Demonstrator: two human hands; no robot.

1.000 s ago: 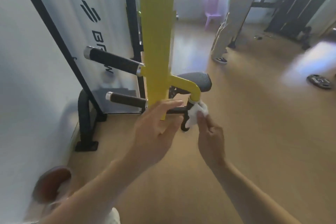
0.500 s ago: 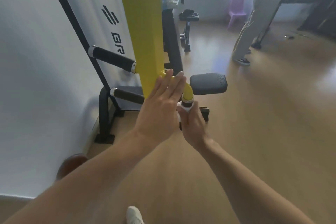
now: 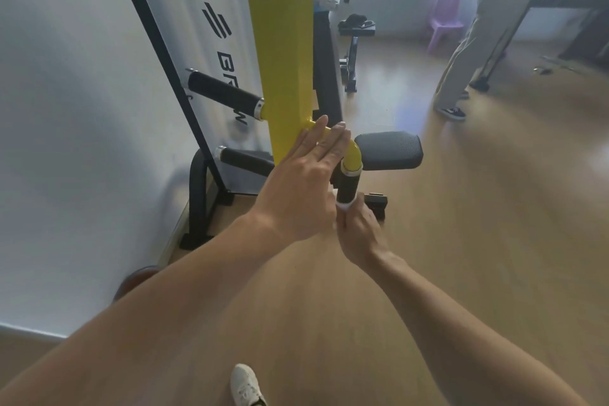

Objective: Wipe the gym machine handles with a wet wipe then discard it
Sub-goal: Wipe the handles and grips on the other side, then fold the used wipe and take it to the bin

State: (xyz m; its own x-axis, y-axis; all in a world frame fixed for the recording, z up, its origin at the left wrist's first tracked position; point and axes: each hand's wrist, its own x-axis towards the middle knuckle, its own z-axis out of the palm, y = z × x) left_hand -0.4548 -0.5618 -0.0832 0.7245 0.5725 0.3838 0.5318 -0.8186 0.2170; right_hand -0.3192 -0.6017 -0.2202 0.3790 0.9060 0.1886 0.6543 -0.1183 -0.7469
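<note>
A yellow machine arm runs down the middle and bends into a short black handle that points down. My right hand grips the lower end of that handle with a white wet wipe wrapped around it; only a rim of the wipe shows. My left hand lies flat with fingers apart against the yellow bend, holding nothing. Two more black handles, an upper one and a lower one, stick out to the left of the arm.
A black seat pad sits just right of the handle. The machine's white shroud and black base frame stand at left by a white wall. Another person stands at the back right near a purple chair. Wooden floor spreads to the right.
My right hand has closed the wipe around the handle and slid down it, baring the black grip. My left hand moved up onto the yellow bend. The camera has come closer.
</note>
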